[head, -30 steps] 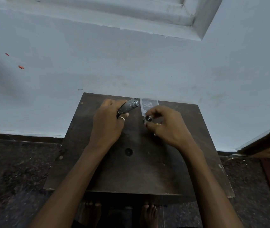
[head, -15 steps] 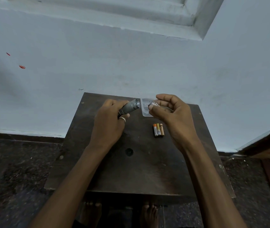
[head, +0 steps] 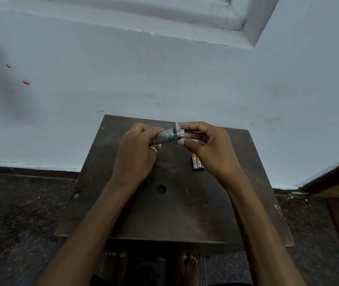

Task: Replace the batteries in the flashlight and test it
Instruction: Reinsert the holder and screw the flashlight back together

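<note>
Nearest, on the dark wooden table (head: 174,219), three batteries (head: 196,162) lie side by side, just beside the right hand's wrist. Beyond them the left hand (head: 137,153) is wrapped around the flashlight (head: 165,137), which is held above the table with its long axis running left to right and its open end facing right. There the right hand (head: 208,147) pinches the end cap (head: 181,133) between thumb and fingertips, right against that opening.

Small dark wooden table (head: 164,213) stood against pale blue wall, on dark speckled floor (head: 20,213). Top scuffed, round hole (head: 161,189) near middle. Batteries (head: 197,161) lay side by side on right part of top, orange-tipped, partly hidden behind wrist. Clear plastic packet (head: 178,125) at far edge, mostly covered. Bare feet (head: 187,265) on floor under near edge.
</note>
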Tool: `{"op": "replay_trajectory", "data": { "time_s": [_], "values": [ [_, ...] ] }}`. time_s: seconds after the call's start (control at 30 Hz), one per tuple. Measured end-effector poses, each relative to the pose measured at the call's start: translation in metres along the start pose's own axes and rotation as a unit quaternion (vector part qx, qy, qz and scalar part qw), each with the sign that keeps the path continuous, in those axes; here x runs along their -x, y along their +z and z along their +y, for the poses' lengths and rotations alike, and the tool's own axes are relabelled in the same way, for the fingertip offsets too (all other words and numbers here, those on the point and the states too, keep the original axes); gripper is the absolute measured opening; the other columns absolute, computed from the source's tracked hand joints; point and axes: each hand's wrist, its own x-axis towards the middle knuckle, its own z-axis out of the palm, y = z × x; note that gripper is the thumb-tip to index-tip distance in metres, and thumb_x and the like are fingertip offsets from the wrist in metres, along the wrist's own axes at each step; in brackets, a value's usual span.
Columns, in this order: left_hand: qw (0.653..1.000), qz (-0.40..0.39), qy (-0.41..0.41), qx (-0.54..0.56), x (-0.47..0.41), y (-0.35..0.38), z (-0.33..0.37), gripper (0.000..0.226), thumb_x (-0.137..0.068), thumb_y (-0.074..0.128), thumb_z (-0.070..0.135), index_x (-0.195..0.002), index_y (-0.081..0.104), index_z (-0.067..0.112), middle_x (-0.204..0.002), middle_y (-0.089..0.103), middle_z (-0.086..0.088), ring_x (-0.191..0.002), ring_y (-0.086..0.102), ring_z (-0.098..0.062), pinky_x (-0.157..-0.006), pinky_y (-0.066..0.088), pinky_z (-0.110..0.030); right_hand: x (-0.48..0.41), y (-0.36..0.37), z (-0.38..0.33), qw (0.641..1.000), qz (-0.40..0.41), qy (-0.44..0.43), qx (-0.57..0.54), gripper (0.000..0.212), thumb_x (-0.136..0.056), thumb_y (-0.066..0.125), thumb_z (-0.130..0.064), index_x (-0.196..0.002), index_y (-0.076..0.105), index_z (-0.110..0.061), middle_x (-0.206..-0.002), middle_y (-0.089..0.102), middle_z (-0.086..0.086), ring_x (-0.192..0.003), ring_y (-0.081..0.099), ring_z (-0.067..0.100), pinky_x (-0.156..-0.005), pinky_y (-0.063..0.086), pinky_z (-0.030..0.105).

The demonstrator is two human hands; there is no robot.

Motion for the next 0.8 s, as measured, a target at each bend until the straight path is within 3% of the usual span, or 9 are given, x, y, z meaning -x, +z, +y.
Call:
{"op": "replay_trajectory", "data": {
  "time_s": [0.2,0.33,0.8],
  "values": [
    [1.0,-0.007,0.014,-0.003,0.0002,0.0001,-0.0013,0.045,-0.081,0.072,0.007,-0.122,0.068,0.024,-0.101,0.058,0.001,-0.091,0.057,-0.021,-0.078,0.05,-0.034,0.0001,0.0002,-0.0002,0.999,0.005,-0.018,0.04,0.033,-0.083,0.08,-0.01,-0.113,0.075,-0.022,-0.105,0.075,-0.008,-0.097,0.069,-0.001,-0.09,0.055,0.02],
    [1.0,-0.007,0.022,-0.012,0.0003,0.0006,-0.0029,0.046,-0.08,0.073,0.007,-0.123,0.068,0.024,-0.102,0.059,0.0,-0.09,0.056,-0.021,-0.076,0.05,-0.035,0.0003,-0.0002,-0.0003,0.999,-0.003,-0.015,0.041,0.033,-0.082,0.081,-0.011,-0.113,0.076,-0.02,-0.103,0.077,-0.006,-0.095,0.071,0.001,-0.092,0.058,0.028],
    [0.999,-0.007,0.038,-0.023,0.0,0.0018,-0.0056,0.047,-0.08,0.072,0.006,-0.123,0.068,0.025,-0.102,0.058,0.001,-0.09,0.056,-0.022,-0.073,0.049,-0.034,-0.0004,-0.0001,0.0021,1.0,-0.018,0.01,0.008,0.031,-0.083,0.081,-0.012,-0.113,0.076,-0.019,-0.096,0.077,-0.006,-0.09,0.073,0.001,-0.092,0.059,0.03]
  ]
}}
